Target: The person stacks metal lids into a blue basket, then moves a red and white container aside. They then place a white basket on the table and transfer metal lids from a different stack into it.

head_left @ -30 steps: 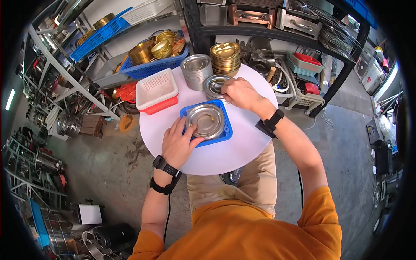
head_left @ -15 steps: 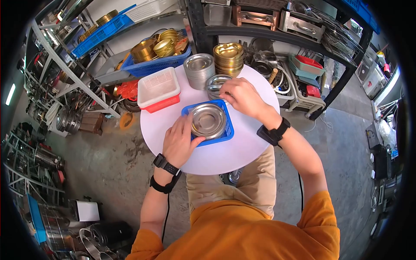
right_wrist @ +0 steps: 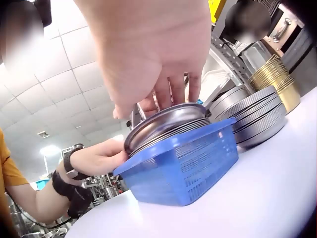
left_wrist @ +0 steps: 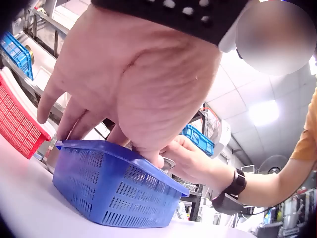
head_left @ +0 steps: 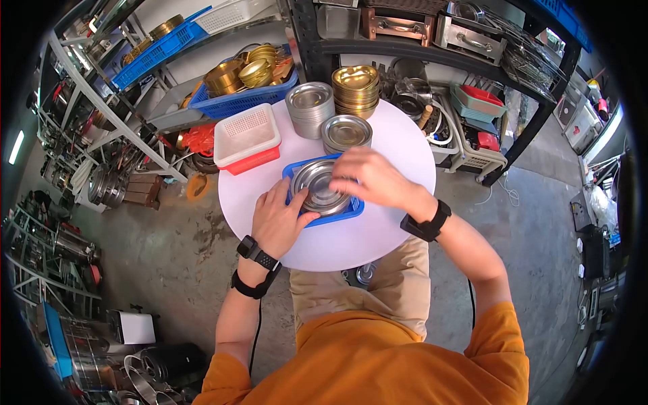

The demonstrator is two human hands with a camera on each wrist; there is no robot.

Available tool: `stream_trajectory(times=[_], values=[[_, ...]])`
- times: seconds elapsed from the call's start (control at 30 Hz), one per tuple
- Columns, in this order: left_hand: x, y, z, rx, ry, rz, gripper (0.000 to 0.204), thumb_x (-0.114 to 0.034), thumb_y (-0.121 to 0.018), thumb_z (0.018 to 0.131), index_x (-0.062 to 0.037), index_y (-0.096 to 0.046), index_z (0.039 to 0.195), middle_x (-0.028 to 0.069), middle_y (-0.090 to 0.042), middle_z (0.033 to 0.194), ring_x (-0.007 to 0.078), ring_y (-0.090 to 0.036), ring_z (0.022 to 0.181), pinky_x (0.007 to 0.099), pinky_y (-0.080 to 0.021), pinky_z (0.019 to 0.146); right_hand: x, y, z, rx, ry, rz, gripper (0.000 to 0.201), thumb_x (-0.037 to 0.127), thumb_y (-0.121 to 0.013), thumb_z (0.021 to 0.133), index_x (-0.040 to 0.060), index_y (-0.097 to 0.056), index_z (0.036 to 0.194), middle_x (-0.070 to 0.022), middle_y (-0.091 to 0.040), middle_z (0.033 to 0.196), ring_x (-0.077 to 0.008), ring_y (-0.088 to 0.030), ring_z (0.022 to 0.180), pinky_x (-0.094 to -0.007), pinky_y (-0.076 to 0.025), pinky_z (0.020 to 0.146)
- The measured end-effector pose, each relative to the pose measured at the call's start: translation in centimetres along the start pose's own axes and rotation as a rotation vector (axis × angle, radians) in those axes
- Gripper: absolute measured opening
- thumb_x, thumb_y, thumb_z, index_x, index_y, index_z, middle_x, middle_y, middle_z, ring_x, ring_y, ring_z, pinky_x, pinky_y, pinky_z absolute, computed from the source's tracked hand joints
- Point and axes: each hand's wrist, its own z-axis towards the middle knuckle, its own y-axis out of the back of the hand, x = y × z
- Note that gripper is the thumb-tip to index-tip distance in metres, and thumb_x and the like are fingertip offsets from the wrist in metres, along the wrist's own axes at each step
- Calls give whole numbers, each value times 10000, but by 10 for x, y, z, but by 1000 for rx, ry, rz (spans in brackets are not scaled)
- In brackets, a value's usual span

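A blue plastic basket (head_left: pixel 354 210) stands on the round white table (head_left: pixel 398 202), holding stacked shallow silver metal dishes (head_left: pixel 316 177). In the right wrist view the top dish (right_wrist: pixel 163 121) tilts a little off those beneath. My right hand (head_left: pixel 371 177) is over the basket, its fingers straight down to the dish's rim and its thumb apart from it. My left hand (head_left: pixel 278 216) rests at the basket's left side, fingers and thumb at the rims of basket and dish. Behind the basket stands a shorter stack of silver dishes (head_left: pixel 347 131).
A taller stack of silver dishes (head_left: pixel 310 101) and a stack of gold dishes (head_left: pixel 356 88) stand at the table's far edge. White and red baskets (head_left: pixel 247 138) sit nested at the left. Metal shelves (head_left: pixel 432 55) with cookware surround the table.
My right hand has moved from the short dish stack toward me, over the blue basket. My left hand has stayed at the basket's left side.
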Motion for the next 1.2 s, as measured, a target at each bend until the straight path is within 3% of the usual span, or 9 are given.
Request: stream_trajectory(times=[0.1, 0.2, 0.3, 0.37, 0.47, 0.73, 1.1, 1.2], values=[[1, 2, 2, 2, -65, 81, 651, -522, -717, 972, -44, -678, 1412, 298, -556, 1505, 430, -550, 1395, 523, -471, 1095, -37, 0, 2, -133, -141, -136, 174, 197, -743, 958, 28, -765, 990, -169, -746, 998, -389, -693, 969, -500, -556, 886], [-2, 3, 3, 22, -62, 58, 667, -515, -711, 980, -12, -665, 1415, 299, -569, 1490, 432, -533, 1413, 527, -458, 1112, -58, 1, 3, -142, -290, -281, 170, 174, -731, 957, 25, -779, 1025, -171, -764, 1044, -391, -700, 1037, -485, -566, 915], [-4, -5, 4, -102, -91, 63, 646, -501, -742, 961, 26, -695, 1332, 296, -589, 1419, 434, -583, 1321, 524, -497, 1046, -64, 3, 3, -49, -329, -317, 157, 167, -744, 943, 33, -782, 1015, -157, -773, 1031, -378, -711, 1053, -480, -569, 935], [-7, 1, 6, -19, 7, -79, 604, -444, -754, 980, 28, -675, 1347, 351, -557, 1464, 484, -613, 1299, 522, -518, 1075, -67, 1, 2, -1, -329, -284, 151, 147, -758, 933, 24, -777, 1018, -160, -768, 1026, -382, -716, 1026, -483, -572, 930], [-9, 8, 6, -14, -6, -112, 570, -414, -777, 966, 40, -684, 1296, 374, -560, 1444, 503, -643, 1243, 509, -543, 1055, -70, -3, 0, 30, -312, -279, 144, 116, -774, 914, 18, -773, 1019, -157, -766, 1010, -380, -727, 993, -481, -579, 912], [-3, -1, 3, -83, -79, -34, 553, -423, -777, 964, 42, -690, 1252, 377, -578, 1430, 513, -629, 1271, 529, -525, 1071, -68, 2, 8, 44, -265, -364, 106, 88, -764, 888, 21, -773, 971, -138, -768, 962, -358, -733, 961, -475, -584, 883], [-1, -4, 1, -92, -89, 28, 548, -441, -755, 980, 38, -698, 1240, 359, -576, 1448, 480, -622, 1304, 536, -516, 1063, -45, 11, 20, -192, -228, -327, 91, 120, -750, 921, 30, -753, 929, -134, -742, 936, -353, -711, 952, -474, -549, 871], [-3, 0, 1, -65, -86, 12, 605, -413, -778, 969, 53, -629, 1325, 349, -565, 1466, 484, -614, 1312, 516, -523, 1053, -20, 12, 17, -205, -155, -242, 92, 128, -754, 920, 37, -747, 921, -119, -723, 918, -334, -688, 947, -454, -525, 874]])
